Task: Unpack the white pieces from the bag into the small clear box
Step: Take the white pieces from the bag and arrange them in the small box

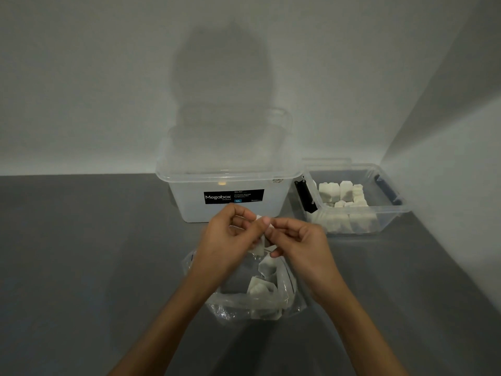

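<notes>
Grip of L hand [230, 240] + R hand [296, 240]: joint fingertip pinch on white piece [259, 248] above bag [287, 297].

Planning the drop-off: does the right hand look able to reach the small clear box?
Probably yes: the small clear box stands open-topped just beyond the right hand, which pinches a white piece; nothing lies between them.

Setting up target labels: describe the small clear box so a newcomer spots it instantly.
Find the large translucent plastic tub with the black Megabox label at the back of the grey table. Immediately to its right, near the wall corner, sits the small clear plastic box. Unlike the tub, it is low, open-topped and holds a pile of white blocky pieces.
</notes>
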{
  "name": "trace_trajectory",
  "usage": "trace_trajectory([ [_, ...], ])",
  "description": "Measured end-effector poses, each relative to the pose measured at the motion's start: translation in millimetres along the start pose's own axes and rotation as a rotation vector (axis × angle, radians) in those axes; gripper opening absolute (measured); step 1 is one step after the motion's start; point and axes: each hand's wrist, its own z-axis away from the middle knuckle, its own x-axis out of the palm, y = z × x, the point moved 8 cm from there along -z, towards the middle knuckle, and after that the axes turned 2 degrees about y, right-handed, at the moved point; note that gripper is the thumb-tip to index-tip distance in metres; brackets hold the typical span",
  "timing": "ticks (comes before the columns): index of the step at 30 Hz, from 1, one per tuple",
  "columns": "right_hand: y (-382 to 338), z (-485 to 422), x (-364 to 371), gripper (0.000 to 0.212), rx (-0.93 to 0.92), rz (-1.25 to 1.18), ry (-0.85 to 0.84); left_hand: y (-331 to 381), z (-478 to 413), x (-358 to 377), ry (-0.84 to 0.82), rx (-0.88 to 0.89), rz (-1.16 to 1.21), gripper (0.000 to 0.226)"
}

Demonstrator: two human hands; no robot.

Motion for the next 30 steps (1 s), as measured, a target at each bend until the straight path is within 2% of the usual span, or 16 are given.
trace_trajectory([
  [6,-15.0,-3.4,-10.6,0.022,-0.043,0.028,-0.023,2.1,-11.5,11.5,-0.002,-0.055,-0.002,0.027],
  [12,-19.2,-14.6,-42.4,0.017,0.056,-0.083,-0.015,16.8,-26.0,38.2,-0.157,-0.127,0.142,0.014],
  [17,-33.3,-30.1,-84.8,0.013,0.073,-0.059,0.029,35.2,-42.6,57.1,-0.249,-0.097,0.073,0.006],
  [23,-67.1,-62.9,-160.2,0.014,-0.032,0.22,0.109,79.8,-72.5,92.9,-0.361,0.138,-0.303,0.004],
  [26,-86.7,-86.2,-203.7,0.015,-0.123,0.477,0.17,100.4,-90.7,117.0,-0.38,0.193,-0.376,0.006],
  [30,-94.0,-122.3,-242.0,0.012,-0.162,0.748,0.144,113.9,-117.9,156.9,-0.411,0.23,-0.411,0.007],
])
